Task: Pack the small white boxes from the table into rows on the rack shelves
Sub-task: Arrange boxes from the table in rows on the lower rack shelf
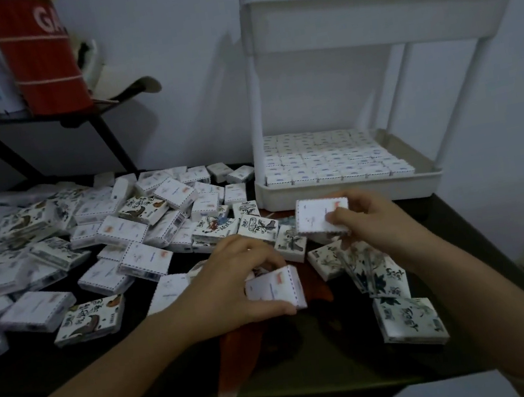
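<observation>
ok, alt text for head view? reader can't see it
A person's left hand grips a small white box and the right hand another box over a dark table strewn with many more. Behind, the lower shelf of a white rack holds neat rows of boxes.

Dim room — plain pale wall [186, 74], black metal shelf [111, 142] at left, dark table [469, 223] below

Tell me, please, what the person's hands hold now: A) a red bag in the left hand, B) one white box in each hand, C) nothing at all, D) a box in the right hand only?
B: the right hand pinches a raised white box, and the left hand grips a second white box.
</observation>
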Tool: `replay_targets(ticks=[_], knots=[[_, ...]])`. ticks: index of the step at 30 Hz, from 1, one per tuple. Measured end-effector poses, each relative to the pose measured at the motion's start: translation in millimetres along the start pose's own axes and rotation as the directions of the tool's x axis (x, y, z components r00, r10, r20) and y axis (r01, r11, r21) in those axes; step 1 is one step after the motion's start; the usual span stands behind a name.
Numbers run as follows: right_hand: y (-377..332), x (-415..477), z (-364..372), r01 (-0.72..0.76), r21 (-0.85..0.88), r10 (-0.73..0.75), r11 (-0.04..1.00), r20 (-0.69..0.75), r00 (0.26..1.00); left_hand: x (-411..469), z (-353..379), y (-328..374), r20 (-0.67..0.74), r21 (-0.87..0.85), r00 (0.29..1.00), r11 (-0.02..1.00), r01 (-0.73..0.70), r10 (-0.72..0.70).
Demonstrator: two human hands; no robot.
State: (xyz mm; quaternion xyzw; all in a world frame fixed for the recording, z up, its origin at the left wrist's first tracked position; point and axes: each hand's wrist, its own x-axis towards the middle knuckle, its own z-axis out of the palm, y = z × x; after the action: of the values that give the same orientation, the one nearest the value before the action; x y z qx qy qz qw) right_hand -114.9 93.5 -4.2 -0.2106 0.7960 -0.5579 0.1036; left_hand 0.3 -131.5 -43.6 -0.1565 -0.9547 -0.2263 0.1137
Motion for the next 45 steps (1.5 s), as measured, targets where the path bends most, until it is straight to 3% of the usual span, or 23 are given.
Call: replay_targets(ticks=[8, 12, 15, 18, 23, 26, 30, 35, 45], knots=[[21, 23, -63, 0.021, -0.075, -0.038, 0.997, -0.245, 0.969, 60, 32, 25, -0.186, -0.189, 0.980, 0.981, 0.039, -0.075], [40, 27, -102, 0.028, -0.179, -0.089, 0.983, -0.341, 0.936, 98, 40, 33, -0.170, -0.273, 0.977, 0.959, 0.078, -0.128], [49, 35, -138, 0.013, -0.278, -0.134, 0.961, -0.423, 0.896, 132, 41, 41, -0.110, -0.443, 0.960, 0.877, 0.184, -0.257], [56, 46, -168, -0.030, -0.332, -0.124, 0.943, -0.433, 0.893, 170, 41, 49, -0.089, -0.434, 0.959, 0.877, 0.207, -0.270], [67, 65, -199, -0.075, -0.309, -0.036, 0.948, -0.340, 0.940, 230, 49, 56, -0.196, -0.408, 0.958, 0.906, 0.113, -0.208], [69, 77, -206, -0.073, -0.339, -0.056, 0.938, -0.356, 0.933, 262, 52, 60, -0.209, -0.407, 0.960, 0.909, 0.088, -0.187], [67, 87, -213, -0.072, -0.631, -0.194, 0.773, -0.343, 0.919, 308, 55, 63, -0.264, -0.404, 0.944, 0.911, 0.078, -0.198], [65, 97, -208, -0.039, -0.834, -0.295, 0.551, -0.238, 0.925, 358, 67, 63, -0.182, -0.550, 0.952, 0.828, 0.109, -0.246], [59, 105, -206, -0.037, -0.989, -0.389, 0.141, -0.090, 0.917, 389, 83, 62, -0.065, -0.329, 0.996, 0.943, 0.039, -0.064]])
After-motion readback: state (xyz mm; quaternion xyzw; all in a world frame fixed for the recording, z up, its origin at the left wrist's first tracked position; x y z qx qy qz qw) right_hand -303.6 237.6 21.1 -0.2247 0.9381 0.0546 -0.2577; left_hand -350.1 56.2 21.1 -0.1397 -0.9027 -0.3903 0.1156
